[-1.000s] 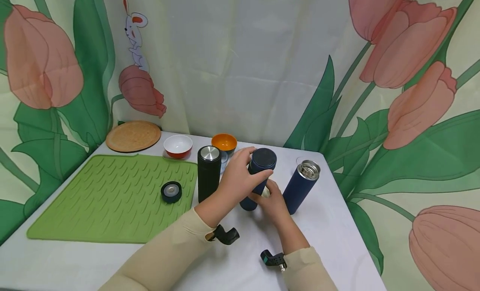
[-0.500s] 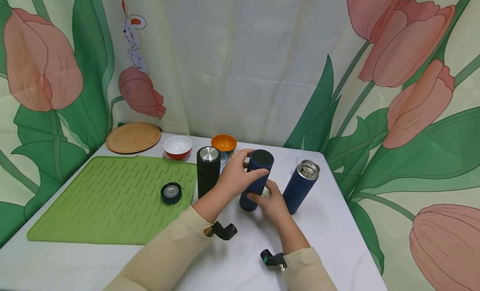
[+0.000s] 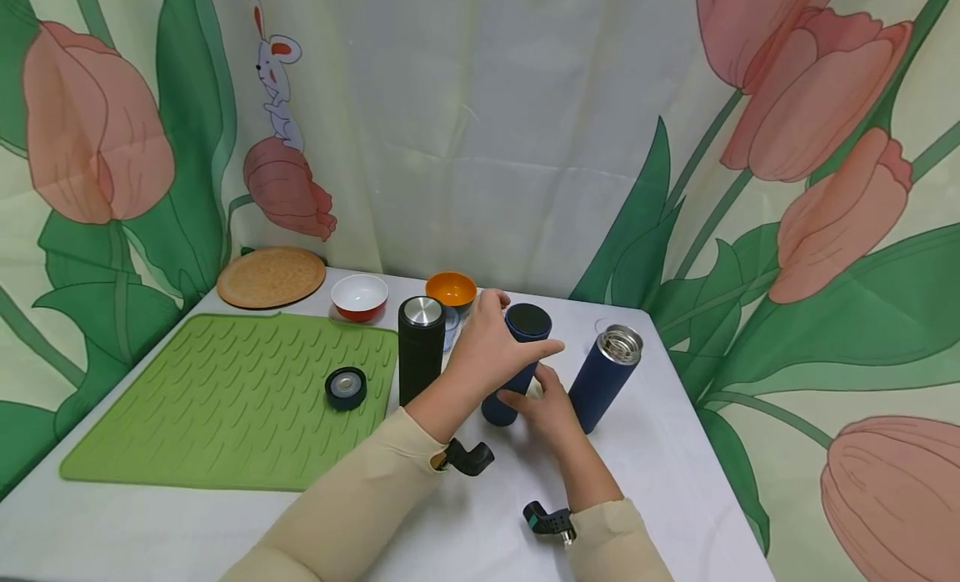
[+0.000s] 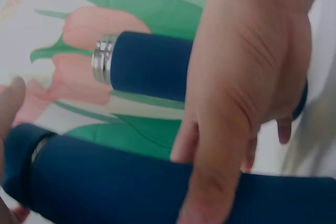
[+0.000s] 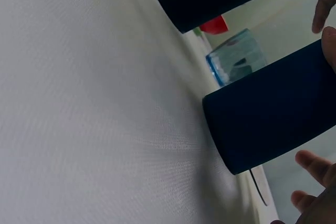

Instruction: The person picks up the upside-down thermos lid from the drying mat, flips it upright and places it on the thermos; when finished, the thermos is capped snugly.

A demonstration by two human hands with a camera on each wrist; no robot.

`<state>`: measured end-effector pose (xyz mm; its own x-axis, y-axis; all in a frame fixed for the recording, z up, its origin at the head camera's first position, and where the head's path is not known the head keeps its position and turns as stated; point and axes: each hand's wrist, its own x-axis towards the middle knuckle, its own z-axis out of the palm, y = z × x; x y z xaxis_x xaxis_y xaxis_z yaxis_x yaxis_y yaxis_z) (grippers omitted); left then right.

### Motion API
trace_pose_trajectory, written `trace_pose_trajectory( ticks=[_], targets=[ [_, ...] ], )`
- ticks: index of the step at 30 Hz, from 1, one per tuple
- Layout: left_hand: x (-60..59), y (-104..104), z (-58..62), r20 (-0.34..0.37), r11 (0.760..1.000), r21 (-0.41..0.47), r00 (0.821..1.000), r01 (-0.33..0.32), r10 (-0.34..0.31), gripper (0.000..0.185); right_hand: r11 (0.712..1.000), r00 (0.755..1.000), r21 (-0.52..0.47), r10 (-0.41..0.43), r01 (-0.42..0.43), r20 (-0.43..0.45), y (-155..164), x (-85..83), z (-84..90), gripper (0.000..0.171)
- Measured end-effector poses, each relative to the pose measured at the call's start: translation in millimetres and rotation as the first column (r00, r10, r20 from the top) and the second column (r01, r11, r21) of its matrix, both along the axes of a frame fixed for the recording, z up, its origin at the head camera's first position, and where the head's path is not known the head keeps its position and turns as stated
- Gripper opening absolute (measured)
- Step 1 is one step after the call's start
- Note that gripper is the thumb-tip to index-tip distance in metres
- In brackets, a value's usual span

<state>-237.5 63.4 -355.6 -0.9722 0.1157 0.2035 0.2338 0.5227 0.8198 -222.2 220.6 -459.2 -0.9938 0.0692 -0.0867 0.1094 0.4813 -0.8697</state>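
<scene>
A dark blue thermos bottle (image 3: 498, 409) stands on the white table, leaning slightly, with a black-topped lid (image 3: 528, 319). My right hand (image 3: 553, 411) grips its body from the right, the thumb lying along the side. Up at the lid, my left hand (image 3: 486, 348) has its thumb stretched straight past the near side, and its other fingers are partly hidden behind. A thin silvery line shows between lid (image 4: 20, 166) and body in the left wrist view. Right of my hands stands a second blue thermos (image 3: 604, 382), its steel mouth uncovered. A black thermos (image 3: 421, 348) stands left.
A ribbed green mat (image 3: 225, 398) covers the left of the table, with a round black lid (image 3: 346, 388) on it. Along the back are a round wooden board (image 3: 272, 278), a red-and-white bowl (image 3: 360, 297), an orange bowl (image 3: 452, 289) and a clear cup (image 5: 239, 59).
My left hand has shifted round the lid, its thumb now reaching further right past it. My right hand keeps its hold on the thermos bottle, which stays in place.
</scene>
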Motion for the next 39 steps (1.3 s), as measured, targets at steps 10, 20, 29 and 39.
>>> trace_pose_trajectory(
  ticks=[10,20,29,39],
  targets=[
    [2.1,-4,7.8,0.015,0.998,-0.039,0.999,0.045,-0.045,0.081,1.0,1.0,-0.017,-0.007,0.006,-0.022,-2,0.7,1.6,0.074],
    [2.7,-10,7.4,0.1,0.989,0.11,0.988,0.103,-0.114,0.102,1.0,1.0,0.015,-0.003,0.003,-0.01,-1,2.3,1.7,0.08],
    [12.7,10,4.5,0.045,0.998,0.037,0.998,-0.042,0.041,0.085,1.0,1.0,0.018,-0.023,0.023,0.003,-1,2.0,0.1,0.075],
    [0.9,-21,7.8,0.061,0.968,0.062,0.968,0.241,-0.245,0.061,1.0,1.0,-0.025,-0.011,0.011,-0.009,-4,3.6,0.7,0.071]
  ],
)
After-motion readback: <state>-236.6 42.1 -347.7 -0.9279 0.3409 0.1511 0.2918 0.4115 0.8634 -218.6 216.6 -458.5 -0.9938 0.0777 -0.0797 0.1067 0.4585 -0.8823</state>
